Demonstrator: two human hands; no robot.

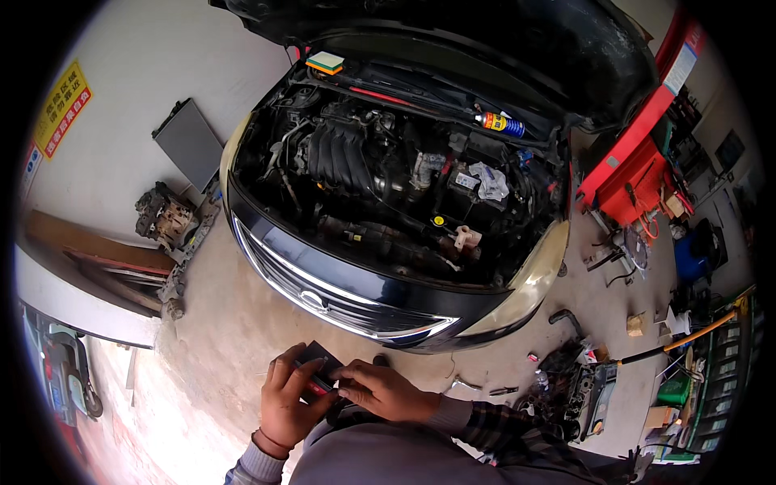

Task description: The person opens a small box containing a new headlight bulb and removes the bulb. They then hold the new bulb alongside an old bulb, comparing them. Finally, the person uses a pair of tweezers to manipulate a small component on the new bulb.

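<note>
Close to my body, my left hand is wrapped round a small dark box with a red patch on its lower side. From the right, my right hand has its fingers bent and pressed together at the box's right edge. Whatever else sits between those fingertips is too small to make out. Just beyond both hands stands a dark car with its hood raised. The engine lies exposed in the bay, with a crumpled pale rag on the battery area to its right.
An air filter and a spray can rest along the bay's rear edge. A radiator leans on the left wall. A red lift post rises at right. Tools and removed parts litter the floor at lower right.
</note>
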